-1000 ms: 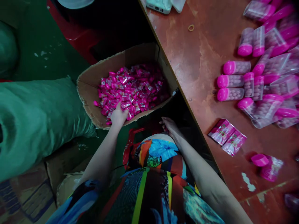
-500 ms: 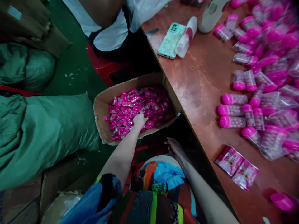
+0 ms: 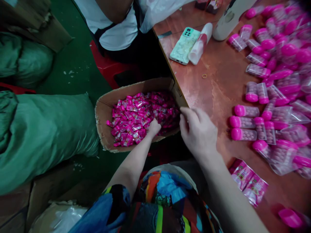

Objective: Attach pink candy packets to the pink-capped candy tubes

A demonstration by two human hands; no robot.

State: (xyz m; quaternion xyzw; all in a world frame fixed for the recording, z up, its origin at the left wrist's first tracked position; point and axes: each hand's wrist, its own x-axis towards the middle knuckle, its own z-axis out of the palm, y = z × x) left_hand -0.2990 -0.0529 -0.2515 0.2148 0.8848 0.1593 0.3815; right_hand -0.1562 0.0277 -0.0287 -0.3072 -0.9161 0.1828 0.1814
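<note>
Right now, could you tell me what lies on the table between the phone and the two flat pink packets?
In the head view, a rubber band and bare tabletop lie between phone and packets.

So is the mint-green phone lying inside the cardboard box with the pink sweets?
No, the mint-green phone lies on the reddish-brown table, apart from the cardboard box of pink wrapped sweets.

I log a phone (image 3: 184,45) face-down on the red-brown table (image 3: 213,87), a white tube (image 3: 200,44) touching its right edge. A rubber band (image 3: 204,76) lies nearer me. Pink-capped jars (image 3: 245,111) crowd the right side; two pink packets (image 3: 248,182) lie beside them. Green sacks (image 3: 43,136) rest on the floor, left.
</note>
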